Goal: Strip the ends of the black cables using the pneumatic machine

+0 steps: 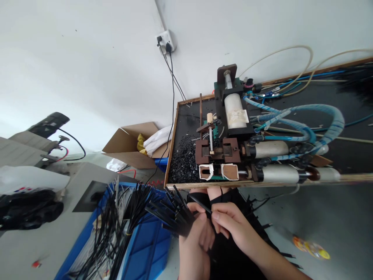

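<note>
My left hand is wrapped round a bundle of black cables, whose ends fan out to the upper left. Just to its right, my right hand pinches a single black cable near the thumb of the left hand. Both hands are over my lap, below the front edge of the bench. Beyond them on the bench stands a pneumatic machine with brown metal jaws and silver cylinders. The lower parts of the held cables are hidden behind my hands and arms.
Small black scraps lie heaped left of the machine. A blue crate with many loose cables stands at the lower left. Behind it is an open cardboard box. Blue-wrapped hoses loop across the bench at right.
</note>
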`<state>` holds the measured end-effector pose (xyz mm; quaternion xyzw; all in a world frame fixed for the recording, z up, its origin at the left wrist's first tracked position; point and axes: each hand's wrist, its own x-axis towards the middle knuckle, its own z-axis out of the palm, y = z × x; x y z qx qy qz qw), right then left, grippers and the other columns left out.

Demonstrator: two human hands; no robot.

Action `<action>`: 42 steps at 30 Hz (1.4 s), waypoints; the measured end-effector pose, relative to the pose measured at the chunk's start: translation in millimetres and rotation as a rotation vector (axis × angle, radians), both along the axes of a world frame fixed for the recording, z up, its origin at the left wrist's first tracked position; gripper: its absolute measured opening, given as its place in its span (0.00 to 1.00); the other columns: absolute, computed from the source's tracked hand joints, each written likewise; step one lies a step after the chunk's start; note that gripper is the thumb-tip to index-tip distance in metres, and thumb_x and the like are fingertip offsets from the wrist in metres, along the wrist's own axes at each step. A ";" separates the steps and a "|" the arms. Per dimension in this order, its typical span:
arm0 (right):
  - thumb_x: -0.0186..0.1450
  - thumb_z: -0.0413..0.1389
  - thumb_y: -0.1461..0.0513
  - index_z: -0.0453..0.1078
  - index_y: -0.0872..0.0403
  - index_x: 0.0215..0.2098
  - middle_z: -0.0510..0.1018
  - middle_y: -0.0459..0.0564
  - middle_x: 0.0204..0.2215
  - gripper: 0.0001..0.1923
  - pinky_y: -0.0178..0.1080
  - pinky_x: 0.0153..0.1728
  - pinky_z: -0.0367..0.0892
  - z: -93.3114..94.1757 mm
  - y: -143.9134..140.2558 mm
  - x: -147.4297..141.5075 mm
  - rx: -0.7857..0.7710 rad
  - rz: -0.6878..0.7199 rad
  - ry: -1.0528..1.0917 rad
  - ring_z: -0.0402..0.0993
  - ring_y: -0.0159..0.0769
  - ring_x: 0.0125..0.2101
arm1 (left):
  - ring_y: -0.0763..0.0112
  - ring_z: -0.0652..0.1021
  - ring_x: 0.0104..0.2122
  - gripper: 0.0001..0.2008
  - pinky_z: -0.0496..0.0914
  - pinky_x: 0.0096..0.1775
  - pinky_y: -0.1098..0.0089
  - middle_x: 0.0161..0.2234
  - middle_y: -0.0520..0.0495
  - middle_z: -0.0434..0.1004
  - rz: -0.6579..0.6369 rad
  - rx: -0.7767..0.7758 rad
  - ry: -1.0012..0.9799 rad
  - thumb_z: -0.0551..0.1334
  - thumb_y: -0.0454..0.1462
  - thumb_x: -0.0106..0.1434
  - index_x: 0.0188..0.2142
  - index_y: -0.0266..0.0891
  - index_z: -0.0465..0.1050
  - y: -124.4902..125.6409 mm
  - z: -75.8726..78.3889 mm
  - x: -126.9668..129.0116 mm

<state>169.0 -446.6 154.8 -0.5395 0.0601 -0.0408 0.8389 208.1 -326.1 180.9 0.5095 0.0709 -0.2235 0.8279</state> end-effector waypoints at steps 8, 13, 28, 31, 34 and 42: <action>0.76 0.55 0.47 0.64 0.52 0.21 0.59 0.39 0.15 0.29 0.37 0.24 0.51 16.9 -3.0 -1.9 -0.185 -0.006 -0.083 0.57 0.30 0.19 | 0.81 0.54 0.15 0.12 0.57 0.19 0.79 0.16 0.64 0.56 0.028 -0.018 -0.013 0.73 0.43 0.67 0.44 0.41 0.77 2.0 13.0 -0.5; 0.78 0.52 0.47 0.66 0.52 0.22 0.62 0.39 0.16 0.29 0.37 0.27 0.56 24.8 -2.7 -2.0 -0.251 0.026 -0.130 0.60 0.31 0.19 | 0.82 0.56 0.15 0.16 0.57 0.20 0.79 0.16 0.64 0.58 0.108 0.018 0.002 0.76 0.42 0.64 0.45 0.40 0.76 -1.1 16.7 -0.1; 0.71 0.62 0.55 0.76 0.53 0.29 0.61 0.40 0.17 0.15 0.38 0.27 0.51 20.7 1.6 9.6 0.721 -0.185 -0.079 0.46 0.31 0.20 | 0.78 0.45 0.16 0.05 0.52 0.19 0.74 0.17 0.63 0.43 0.018 -0.141 -0.126 0.68 0.40 0.70 0.37 0.45 0.77 13.9 39.7 10.6; 0.72 0.62 0.56 0.77 0.53 0.31 0.60 0.40 0.18 0.13 0.37 0.26 0.50 19.9 3.3 12.9 0.796 -0.148 -0.111 0.44 0.31 0.20 | 0.78 0.46 0.16 0.04 0.52 0.19 0.73 0.17 0.62 0.42 -0.038 -0.162 -0.149 0.67 0.40 0.71 0.38 0.46 0.78 17.7 37.2 13.5; 0.72 0.61 0.58 0.77 0.54 0.31 0.59 0.39 0.18 0.13 0.37 0.26 0.50 17.8 2.9 16.5 0.849 -0.107 -0.118 0.43 0.31 0.20 | 0.77 0.45 0.16 0.04 0.52 0.19 0.73 0.17 0.62 0.42 -0.052 -0.165 -0.164 0.66 0.40 0.72 0.38 0.47 0.79 18.8 35.2 14.9; 0.71 0.61 0.56 0.69 0.53 0.27 0.52 0.37 0.14 0.16 0.36 0.24 0.46 15.7 -2.7 25.0 0.962 0.033 -0.086 0.39 0.32 0.19 | 0.78 0.46 0.16 0.04 0.54 0.20 0.74 0.16 0.63 0.42 -0.035 -0.159 -0.121 0.69 0.40 0.69 0.37 0.46 0.78 18.0 35.0 15.3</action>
